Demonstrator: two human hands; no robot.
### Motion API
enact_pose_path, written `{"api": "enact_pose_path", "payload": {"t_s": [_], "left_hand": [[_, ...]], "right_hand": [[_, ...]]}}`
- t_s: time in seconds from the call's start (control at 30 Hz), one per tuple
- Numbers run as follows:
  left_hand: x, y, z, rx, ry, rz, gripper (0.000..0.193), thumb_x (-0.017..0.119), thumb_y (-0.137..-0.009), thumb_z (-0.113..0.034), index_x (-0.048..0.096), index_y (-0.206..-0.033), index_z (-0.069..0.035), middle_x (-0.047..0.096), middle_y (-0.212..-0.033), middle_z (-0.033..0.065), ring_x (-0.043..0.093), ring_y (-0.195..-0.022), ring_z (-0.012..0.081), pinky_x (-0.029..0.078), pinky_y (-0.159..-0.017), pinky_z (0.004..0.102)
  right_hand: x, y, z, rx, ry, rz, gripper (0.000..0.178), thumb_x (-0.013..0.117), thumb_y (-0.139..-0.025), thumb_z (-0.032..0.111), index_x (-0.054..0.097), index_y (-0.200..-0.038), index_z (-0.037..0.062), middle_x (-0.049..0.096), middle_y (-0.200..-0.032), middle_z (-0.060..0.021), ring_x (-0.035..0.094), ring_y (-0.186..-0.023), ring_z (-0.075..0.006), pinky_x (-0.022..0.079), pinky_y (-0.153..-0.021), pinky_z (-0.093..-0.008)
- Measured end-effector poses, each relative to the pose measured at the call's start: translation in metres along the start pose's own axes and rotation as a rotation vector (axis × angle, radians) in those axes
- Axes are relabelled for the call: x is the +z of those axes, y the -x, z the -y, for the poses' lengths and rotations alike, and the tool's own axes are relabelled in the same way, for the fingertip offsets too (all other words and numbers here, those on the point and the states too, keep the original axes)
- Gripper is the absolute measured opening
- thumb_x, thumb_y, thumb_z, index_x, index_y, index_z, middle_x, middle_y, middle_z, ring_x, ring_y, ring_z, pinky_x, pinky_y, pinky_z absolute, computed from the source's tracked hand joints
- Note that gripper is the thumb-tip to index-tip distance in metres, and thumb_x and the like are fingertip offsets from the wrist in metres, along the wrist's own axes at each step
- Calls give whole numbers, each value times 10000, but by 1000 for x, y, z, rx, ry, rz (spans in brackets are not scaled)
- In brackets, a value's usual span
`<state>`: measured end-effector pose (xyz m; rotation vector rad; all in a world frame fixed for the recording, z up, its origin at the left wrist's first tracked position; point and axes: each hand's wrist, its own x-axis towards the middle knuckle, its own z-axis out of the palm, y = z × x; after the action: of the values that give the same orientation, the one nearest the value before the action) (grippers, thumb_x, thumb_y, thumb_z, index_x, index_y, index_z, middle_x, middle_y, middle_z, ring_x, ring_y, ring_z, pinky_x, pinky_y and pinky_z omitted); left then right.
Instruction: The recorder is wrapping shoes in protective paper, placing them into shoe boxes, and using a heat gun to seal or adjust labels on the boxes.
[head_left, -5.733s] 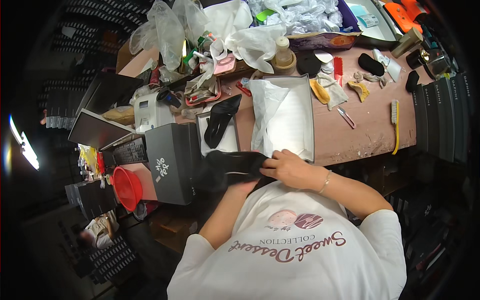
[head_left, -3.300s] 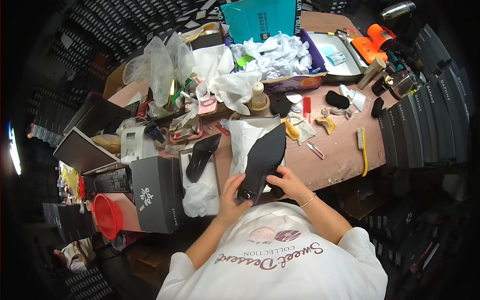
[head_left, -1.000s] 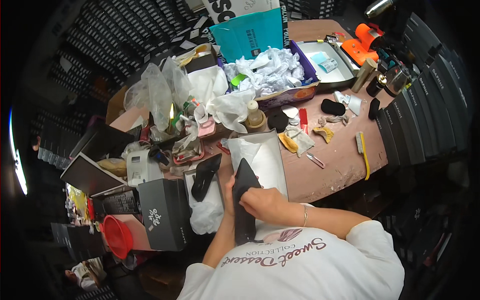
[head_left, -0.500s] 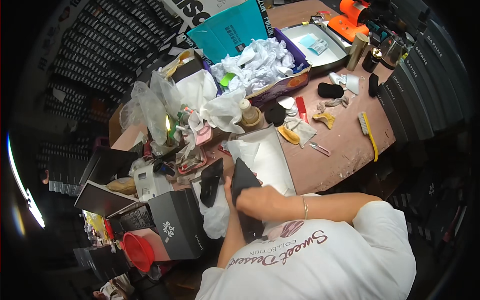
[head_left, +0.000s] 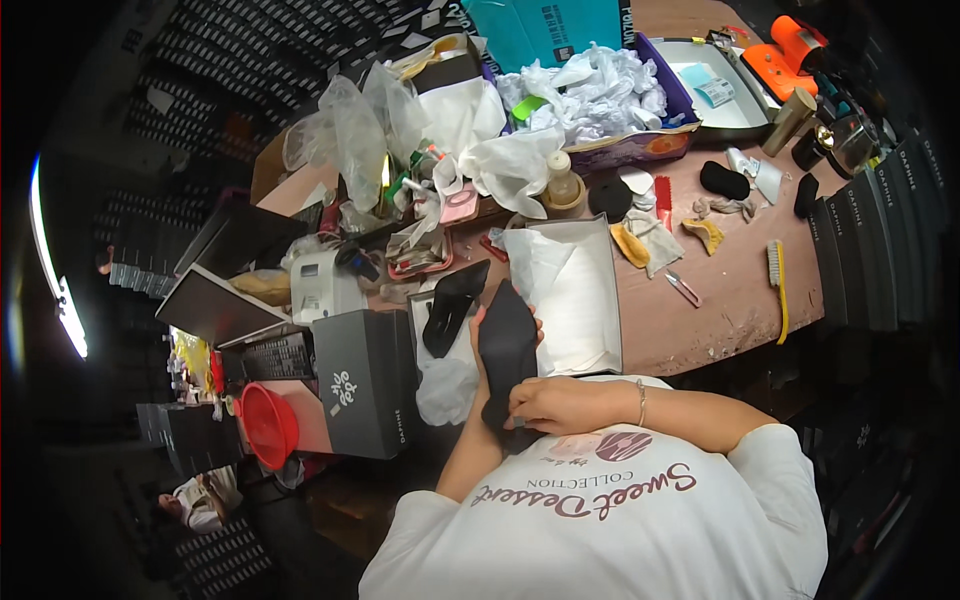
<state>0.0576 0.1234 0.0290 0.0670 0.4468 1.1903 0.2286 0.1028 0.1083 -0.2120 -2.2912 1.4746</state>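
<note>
A black shoe (head_left: 508,345) is held sole up in front of my chest. My left hand (head_left: 478,345) wraps around it from beneath, with its fingertips showing along the far right edge. At the shoe's near, heel end is my right hand (head_left: 560,403), its fingers closed. A small greyish bit shows at those fingertips, too small to name. The matching black shoe (head_left: 453,308) lies in an open shoebox to the left, beside crumpled white tissue (head_left: 446,390). Just beyond my hands is a white-lined box lid (head_left: 590,310) with paper in it.
A yellow-handled brush (head_left: 779,290), small snips (head_left: 684,289), sponges and cloths lie on the table's right. A purple box (head_left: 640,150) of crumpled paper stands behind. At left are a grey shoebox (head_left: 365,380), a label printer (head_left: 325,285) and a red basin (head_left: 268,425). Shoeboxes stack at far right.
My right hand has moved from the middle of the sole down to the heel end. The shoe's sole now faces up more fully. The whole view has shifted a little.
</note>
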Motion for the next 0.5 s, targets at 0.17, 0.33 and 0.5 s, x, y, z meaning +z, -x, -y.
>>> {"api": "enact_pose_path", "payload": {"t_s": [0.17,0.33,0.5], "left_hand": [[4,6,4,-12,8,-50,630,426,-918,-519,435,-1367,-78,600,-1049,174,607,-877,331,545,-762,430],[-9,6,9,-87,50,-86,607,417,-910,-539,499,-1292,-75,615,-1063,161,610,-922,333,513,-824,461],[11,-4,8,-31,-112,-160,572,376,-919,-528,524,-1257,-91,622,-1073,159,626,-956,299,539,-803,398]], "right_hand": [[-14,0,5,13,239,-104,249,642,-787,80,672,-1028,29,576,-953,-103,548,-909,-275,460,-772,-364],[-16,-12,-13,30,524,-471,291,587,-782,96,667,-1062,79,565,-928,-89,537,-886,-264,442,-778,-369],[-23,-5,-20,-60,539,-444,240,621,-746,88,682,-978,91,562,-829,-102,553,-800,-293,466,-711,-368]]}}
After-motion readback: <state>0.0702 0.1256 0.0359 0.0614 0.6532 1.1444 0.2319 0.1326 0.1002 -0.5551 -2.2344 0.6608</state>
